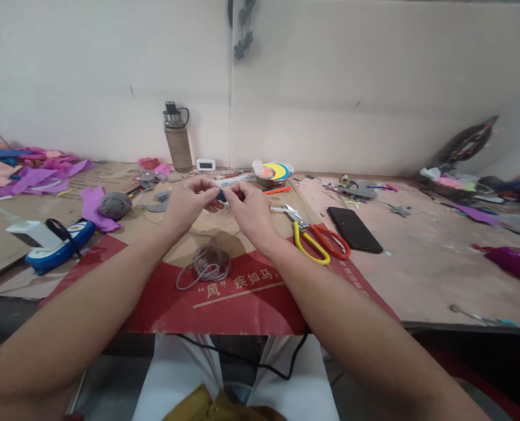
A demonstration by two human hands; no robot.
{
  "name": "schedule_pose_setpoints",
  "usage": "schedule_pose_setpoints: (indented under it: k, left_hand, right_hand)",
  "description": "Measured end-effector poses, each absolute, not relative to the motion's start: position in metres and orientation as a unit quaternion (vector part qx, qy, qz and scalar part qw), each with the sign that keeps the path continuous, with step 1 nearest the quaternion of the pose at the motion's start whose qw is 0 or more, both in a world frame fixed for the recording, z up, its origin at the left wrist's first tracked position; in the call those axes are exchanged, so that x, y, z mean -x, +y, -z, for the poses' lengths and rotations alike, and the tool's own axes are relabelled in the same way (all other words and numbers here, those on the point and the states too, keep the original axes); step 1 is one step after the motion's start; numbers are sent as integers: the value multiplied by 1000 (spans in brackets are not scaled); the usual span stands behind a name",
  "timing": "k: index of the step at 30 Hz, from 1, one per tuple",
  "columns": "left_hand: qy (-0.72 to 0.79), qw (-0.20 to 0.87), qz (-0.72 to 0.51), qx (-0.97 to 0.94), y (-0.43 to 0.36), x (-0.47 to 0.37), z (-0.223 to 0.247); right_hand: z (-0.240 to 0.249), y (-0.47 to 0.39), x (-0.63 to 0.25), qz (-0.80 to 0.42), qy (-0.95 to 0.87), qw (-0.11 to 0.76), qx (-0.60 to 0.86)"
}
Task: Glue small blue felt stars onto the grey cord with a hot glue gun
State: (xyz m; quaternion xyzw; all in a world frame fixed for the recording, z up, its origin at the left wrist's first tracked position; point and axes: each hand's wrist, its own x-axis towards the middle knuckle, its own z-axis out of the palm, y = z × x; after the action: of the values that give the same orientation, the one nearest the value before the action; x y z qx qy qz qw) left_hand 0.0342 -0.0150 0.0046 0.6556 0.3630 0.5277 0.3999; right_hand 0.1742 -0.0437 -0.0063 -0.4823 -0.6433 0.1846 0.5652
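Note:
Above the middle of the work surface, my left hand and my right hand meet with fingertips pinched together. Between them is a small dark blue piece, mostly covered by the fingers; its kind is too small to make out. Below the hands a loose coil of grey cord lies on a red printed sheet. Scissors with one yellow and one red handle rest partly open just right of my right hand.
A black phone lies right of the scissors. Behind stand a water bottle, a small white clock and a bowl of bits. To the left are a grey yarn ball, a blue power strip and felt scraps.

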Motion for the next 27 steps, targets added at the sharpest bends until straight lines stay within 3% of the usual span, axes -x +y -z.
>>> schedule_pose_setpoints:
  k: [9,16,20,24,27]
  left_hand:
    - [361,453,-623,-525,4,-23,-8]
    - [313,522,-692,-389,29,3,-19]
    - [330,475,-710,-403,42,22,-27]
    - [333,439,-700,-455,42,30,-29]
    - [326,448,-690,-466,37,26,-27]
  right_hand:
    - [16,-47,-168,-191,-707,520,441]
    - [29,-59,-158,-155,-839,381,356]
    - [22,-67,-156,-130,-890,307,311]
    - [6,-61,-180,-140,-815,354,437]
    - [5,-44,-208,-43,-711,363,600]
